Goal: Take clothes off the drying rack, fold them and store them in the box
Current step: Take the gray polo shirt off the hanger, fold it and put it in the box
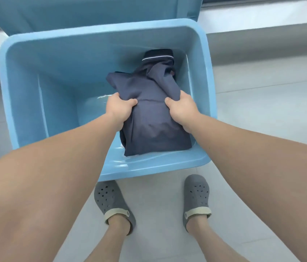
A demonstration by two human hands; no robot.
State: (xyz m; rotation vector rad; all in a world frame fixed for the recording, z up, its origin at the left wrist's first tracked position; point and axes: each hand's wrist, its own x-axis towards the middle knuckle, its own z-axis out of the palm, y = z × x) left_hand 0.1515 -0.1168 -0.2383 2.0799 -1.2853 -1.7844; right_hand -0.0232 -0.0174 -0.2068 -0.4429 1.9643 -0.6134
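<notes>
A folded dark navy garment (152,125) with a white-striped collar lies inside the light blue plastic box (26,76), towards its right side. My left hand (119,108) grips the garment's left edge, thumb on top. On the opposite edge my right hand (183,108) pinches the cloth the same way. Both arms reach down into the box. The garment's near end rests against the box's front wall. The drying rack is out of view.
The box's blue lid (84,12) stands open behind it. My two feet in grey clogs (114,201) (197,195) stand on the pale tiled floor just in front of the box. A grey ledge (262,38) runs along the back right.
</notes>
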